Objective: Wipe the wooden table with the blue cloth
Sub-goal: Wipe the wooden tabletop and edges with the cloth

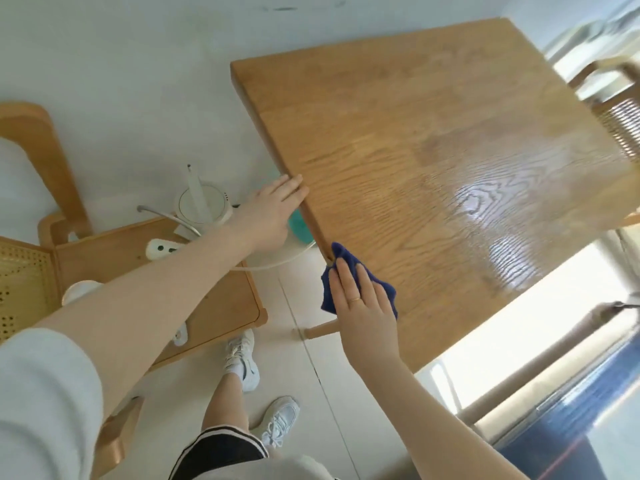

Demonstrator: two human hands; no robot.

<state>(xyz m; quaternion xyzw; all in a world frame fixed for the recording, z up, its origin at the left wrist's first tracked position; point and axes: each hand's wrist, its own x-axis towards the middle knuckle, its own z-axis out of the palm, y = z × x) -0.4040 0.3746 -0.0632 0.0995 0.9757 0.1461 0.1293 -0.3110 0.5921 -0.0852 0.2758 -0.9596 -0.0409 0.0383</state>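
Observation:
The wooden table (pixel 433 140) fills the upper right of the head view, its top bare and shiny with window glare. My right hand (pixel 363 306) lies flat on the crumpled blue cloth (pixel 346 261), pressing it onto the table's near-left edge; part of the cloth hangs over that edge. My left hand (pixel 273 213) rests against the same edge further along, fingers together on the rim, holding nothing.
A low wooden side table (pixel 221 306) at the left carries a white kettle (pixel 202 206), a power strip (pixel 161 249) and a cup (pixel 78 292). A cane chair (pixel 20 282) stands far left, another chair (pixel 620 123) at the right. My feet are on the pale floor (pixel 304 368).

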